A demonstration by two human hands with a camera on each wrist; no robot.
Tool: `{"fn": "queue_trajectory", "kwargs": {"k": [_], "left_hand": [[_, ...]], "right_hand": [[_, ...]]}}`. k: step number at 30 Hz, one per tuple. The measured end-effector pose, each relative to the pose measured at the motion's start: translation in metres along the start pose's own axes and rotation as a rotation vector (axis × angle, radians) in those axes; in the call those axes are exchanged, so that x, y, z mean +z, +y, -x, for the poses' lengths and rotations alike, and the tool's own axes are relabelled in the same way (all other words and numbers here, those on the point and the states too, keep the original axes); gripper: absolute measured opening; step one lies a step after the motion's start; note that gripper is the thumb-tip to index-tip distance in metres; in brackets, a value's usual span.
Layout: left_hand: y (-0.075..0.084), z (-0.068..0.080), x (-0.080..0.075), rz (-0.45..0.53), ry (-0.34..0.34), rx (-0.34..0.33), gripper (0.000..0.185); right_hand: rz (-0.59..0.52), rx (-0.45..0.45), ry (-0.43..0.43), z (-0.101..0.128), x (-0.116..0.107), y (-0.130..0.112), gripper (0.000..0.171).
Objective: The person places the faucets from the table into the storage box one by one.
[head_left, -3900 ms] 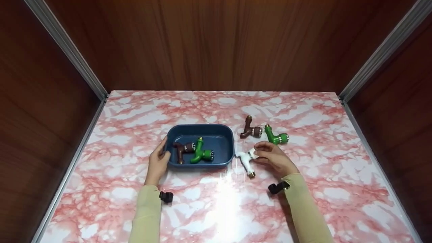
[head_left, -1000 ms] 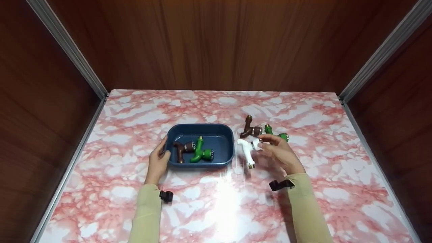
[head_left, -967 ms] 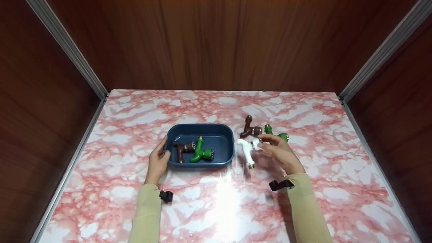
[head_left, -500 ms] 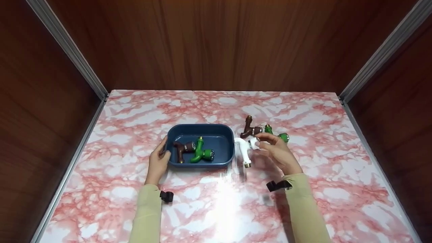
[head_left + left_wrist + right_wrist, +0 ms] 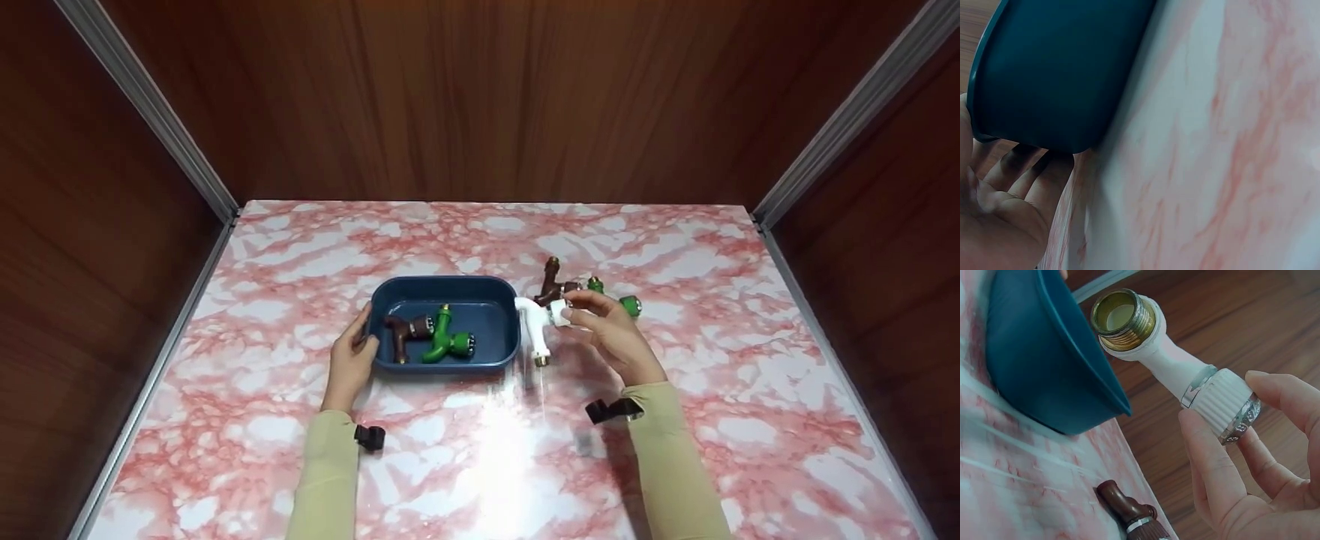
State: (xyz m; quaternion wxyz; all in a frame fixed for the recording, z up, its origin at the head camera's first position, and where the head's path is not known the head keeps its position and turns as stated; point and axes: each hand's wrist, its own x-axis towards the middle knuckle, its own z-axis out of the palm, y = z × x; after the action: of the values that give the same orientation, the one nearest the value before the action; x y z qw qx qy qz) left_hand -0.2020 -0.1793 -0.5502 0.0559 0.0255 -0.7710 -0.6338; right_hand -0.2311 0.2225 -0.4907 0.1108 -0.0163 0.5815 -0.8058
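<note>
My right hand (image 5: 619, 341) pinches a white tap (image 5: 535, 322) by its ribbed knob, raised beside the right rim of a blue plastic tub (image 5: 450, 368). In the right wrist view the tap's brass threaded end (image 5: 1123, 320) shows close to the tub's edge. My left hand (image 5: 351, 367) holds the tub's left end, thumb at the rim and fingers along the outer wall, as the left wrist view also shows. Inside the tub lie a brown tap (image 5: 401, 341) and a green tap (image 5: 444, 341), side by side.
Behind my right hand, another brown tap (image 5: 551, 281) and another green tap (image 5: 632, 305) lie on the red-and-white marbled table (image 5: 300, 465), partly covered by the hand. Wood-grain panels (image 5: 480, 97) enclose the back and both sides.
The right hand has raised the white tap from the table and carried it left, up to the tub's right rim. The left hand and tub have stayed in place.
</note>
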Motion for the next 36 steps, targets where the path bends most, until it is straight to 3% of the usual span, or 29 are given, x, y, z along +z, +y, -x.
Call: {"fn": "queue_trajectory", "kwargs": {"k": [4,23,27,32,36], "left_hand": [[-0.015,-0.004,0.001,-0.009,0.012,0.005,0.054],[-0.015,-0.004,0.002,-0.017,0.022,0.023,0.056],[-0.017,-0.005,0.002,-0.02,0.026,0.02,0.057],[-0.011,-0.003,0.001,-0.008,0.017,0.005,0.055],[0.005,0.003,0.0,0.019,-0.005,0.003,0.054]], "right_hand": [[-0.007,-0.013,0.031,-0.002,0.004,-0.002,0.051],[-0.02,-0.039,0.023,-0.011,0.022,-0.004,0.035],[-0.029,-0.026,0.023,-0.014,0.029,-0.003,0.043],[-0.066,-0.023,0.001,-0.017,0.039,0.0,0.045],[-0.075,-0.026,-0.017,-0.019,0.044,0.002,0.037]]}}
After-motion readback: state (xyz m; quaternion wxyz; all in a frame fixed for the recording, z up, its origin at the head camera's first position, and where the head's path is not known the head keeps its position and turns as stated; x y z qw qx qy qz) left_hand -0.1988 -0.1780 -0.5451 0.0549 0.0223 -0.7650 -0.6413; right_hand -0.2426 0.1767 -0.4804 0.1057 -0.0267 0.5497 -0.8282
